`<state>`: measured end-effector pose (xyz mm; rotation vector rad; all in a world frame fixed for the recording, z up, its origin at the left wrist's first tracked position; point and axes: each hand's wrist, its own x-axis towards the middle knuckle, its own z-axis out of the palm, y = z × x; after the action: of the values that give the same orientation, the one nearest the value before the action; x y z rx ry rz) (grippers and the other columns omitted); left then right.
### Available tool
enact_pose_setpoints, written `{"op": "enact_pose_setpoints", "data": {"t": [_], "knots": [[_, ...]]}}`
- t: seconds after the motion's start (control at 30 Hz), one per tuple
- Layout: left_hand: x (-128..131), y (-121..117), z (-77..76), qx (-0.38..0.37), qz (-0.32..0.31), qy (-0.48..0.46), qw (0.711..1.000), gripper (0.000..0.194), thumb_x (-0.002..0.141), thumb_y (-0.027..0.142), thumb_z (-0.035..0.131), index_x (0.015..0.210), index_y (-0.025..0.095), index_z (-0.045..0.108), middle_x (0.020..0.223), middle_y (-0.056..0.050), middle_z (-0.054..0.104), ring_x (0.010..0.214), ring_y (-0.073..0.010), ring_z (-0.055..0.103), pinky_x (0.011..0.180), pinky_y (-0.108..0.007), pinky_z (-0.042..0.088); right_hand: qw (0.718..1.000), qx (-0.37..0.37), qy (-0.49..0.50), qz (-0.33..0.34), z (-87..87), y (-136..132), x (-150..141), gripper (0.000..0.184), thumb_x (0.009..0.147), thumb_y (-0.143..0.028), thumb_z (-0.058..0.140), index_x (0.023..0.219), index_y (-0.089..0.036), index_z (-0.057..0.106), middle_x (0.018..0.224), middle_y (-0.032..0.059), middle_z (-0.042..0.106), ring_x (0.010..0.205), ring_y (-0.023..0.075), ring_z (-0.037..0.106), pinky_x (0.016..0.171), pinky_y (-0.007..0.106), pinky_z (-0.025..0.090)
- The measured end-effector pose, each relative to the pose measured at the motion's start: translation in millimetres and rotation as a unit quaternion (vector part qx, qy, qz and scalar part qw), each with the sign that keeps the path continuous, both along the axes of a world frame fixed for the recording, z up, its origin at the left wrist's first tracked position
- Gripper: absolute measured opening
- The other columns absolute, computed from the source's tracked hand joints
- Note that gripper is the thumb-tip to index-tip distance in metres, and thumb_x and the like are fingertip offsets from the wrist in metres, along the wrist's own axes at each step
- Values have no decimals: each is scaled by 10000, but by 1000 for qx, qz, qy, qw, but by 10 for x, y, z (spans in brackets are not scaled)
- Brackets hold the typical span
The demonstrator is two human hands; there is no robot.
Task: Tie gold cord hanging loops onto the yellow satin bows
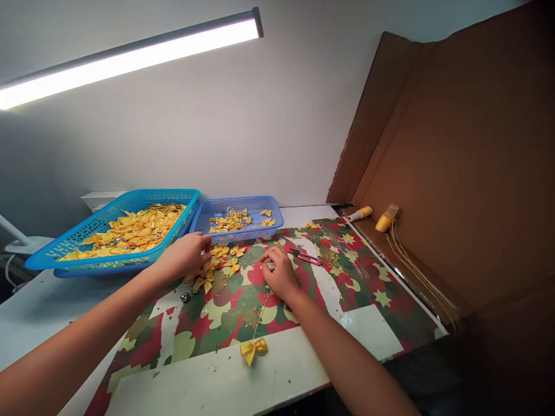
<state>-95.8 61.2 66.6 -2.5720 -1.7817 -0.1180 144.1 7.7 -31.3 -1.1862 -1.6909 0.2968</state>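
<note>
Item: one yellow bow (254, 348), on the pale strip at the near edge of the patterned sheet (364, 277), with a thin thread (260, 318) running from it toward the right hand (281, 273). Right fingers: curled inward, close together around something small and pale; whether they clamp it or the thread cannot be told. Left hand (187, 254): over the near side of the loose bows (212, 271), fingers bent, thumb near them; any contact or grip is hidden. Nearby: a small bell (185, 297), pink snips (309, 258) beyond the right hand, a large basket (171, 195) heaped with bows and a small basket (229, 236) holding fewer. Handling, by judgement: the bow looks very light, soft and somewhat slick, its loops easily crushed; best taken by the central knot. The thread seems limp and fine, apt to slip or snag, and wants a fingertip pinch.
</note>
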Motion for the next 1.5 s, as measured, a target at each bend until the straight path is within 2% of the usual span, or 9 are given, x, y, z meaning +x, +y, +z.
{"op": "enact_pose_setpoints", "data": {"t": [0.17,0.33,0.53,0.73,0.93,1.1,1.23,1.4,1.5], "knots": [[185,-292,29,44,1,-48,998,191,832,315,459,801,211,616,857,-86,725,790,-266,665,665,-322,434,995,90,-49,11,139,-131,-31,244,850,-129,548,1050,-216,657,1021,75,684,970,226,604,876,372,484],[504,-714,-80,20,-50,-108,993,170,820,311,475,759,218,605,689,-30,666,656,-214,607,611,-300,395,935,282,-214,22,211,-257,-140,292,977,-137,473,1140,-286,664,921,13,735,795,194,571,725,365,396],[515,-759,-173,-103,-98,-316,938,241,829,418,508,748,209,595,785,-11,622,664,-165,534,577,-267,420,957,202,-201,49,206,-250,-71,263,985,-191,492,1101,-318,691,947,8,729,822,191,570,778,378,380],[483,-887,-370,-220,-81,-457,858,237,856,413,496,724,215,496,699,23,526,615,-146,515,543,-249,433,956,216,-198,21,286,-273,-72,198,969,-235,517,918,-274,704,899,16,716,822,196,547,787,380,372],[417,-937,-468,-3,-104,-304,947,321,959,395,377,708,224,481,766,-36,582,735,-204,562,645,-307,454,962,222,-157,-41,326,-302,-115,128,894,-188,581,807,-234,662,811,20,705,801,197,566,771,370,383],[361,-882,-472,119,-128,-129,976,394,1003,350,268,707,225,496,775,-66,612,742,-236,563,665,-348,435,972,162,-145,-84,320,-285,-49,148,888,-174,573,777,-232,653,749,14,697,751,195,580,728,355,381],[375,-883,-431,147,-107,-95,979,435,988,335,254,677,219,536,806,-100,629,751,-258,556,704,-379,442,982,116,-122,-88,314,-279,-44,133,864,-167,571,781,-217,662,761,28,709,754,205,605,744,364,406],[395,-902,-453,29,14,-326,945,412,936,437,341,788,200,644,711,-43,613,667,-205,576,610,-303,431,997,-41,64,-15,275,-325,-174,126,810,-206,582,714,-212,663,706,29,704,667,185,632,670,328,477],[425,-913,-491,-88,84,-473,872,477,852,555,435,920,163,699,537,26,504,511,-168,485,495,-268,380,941,-210,260,59,253,-353,-270,148,741,-347,683,707,-205,656,665,11,691,610,173,646,601,295,510]]}}
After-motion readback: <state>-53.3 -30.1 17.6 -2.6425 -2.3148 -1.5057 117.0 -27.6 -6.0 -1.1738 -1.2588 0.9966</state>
